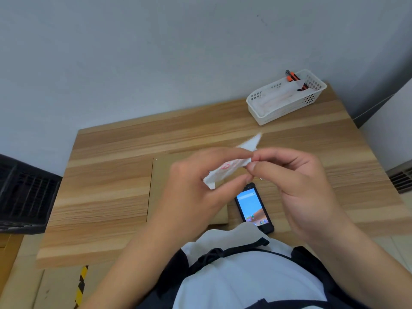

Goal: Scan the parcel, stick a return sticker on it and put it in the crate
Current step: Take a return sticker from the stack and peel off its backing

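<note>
Sticker [225, 169] | pinched by both hands (left [200, 186], right [298, 188])

We stand at a counter [107, 175] of light wood with striped grain in pale and darker bands, pushed up against a plain grey-blue wall [156, 52]. The wall is bare, lit evenly and softly, with a few faint marks high on its right side. At the right the wall meets a second, paler surface [392, 121] at a corner, and a dark slatted vent [401, 177] sits low beside it. Below the counter's near edge we see a tan floor [26, 286] with a strip of yellow-and-black tape [81, 284] running across it.
</note>
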A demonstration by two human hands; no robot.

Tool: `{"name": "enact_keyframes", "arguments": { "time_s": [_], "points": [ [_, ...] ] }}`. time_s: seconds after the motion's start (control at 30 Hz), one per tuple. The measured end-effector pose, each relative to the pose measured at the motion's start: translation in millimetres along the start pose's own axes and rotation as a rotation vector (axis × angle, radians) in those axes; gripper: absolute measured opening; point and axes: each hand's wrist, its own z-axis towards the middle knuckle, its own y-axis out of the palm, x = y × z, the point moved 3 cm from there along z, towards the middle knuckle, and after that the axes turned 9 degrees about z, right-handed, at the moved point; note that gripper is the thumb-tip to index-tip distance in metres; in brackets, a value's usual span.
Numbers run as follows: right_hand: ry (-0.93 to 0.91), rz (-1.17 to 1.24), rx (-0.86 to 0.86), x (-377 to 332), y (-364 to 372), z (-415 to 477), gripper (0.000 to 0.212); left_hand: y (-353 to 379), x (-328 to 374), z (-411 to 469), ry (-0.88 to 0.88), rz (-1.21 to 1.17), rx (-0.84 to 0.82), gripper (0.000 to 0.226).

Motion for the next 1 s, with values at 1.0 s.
{"name": "enact_keyframes", "arguments": {
  "time_s": [1.0],
  "points": [
    [-0.013,0.022,0.003,-0.1,-5.4,-6.2,0.041,8.0,-0.9,-0.1,-0.135,-0.165,0.031,0.023]
  ]
}}
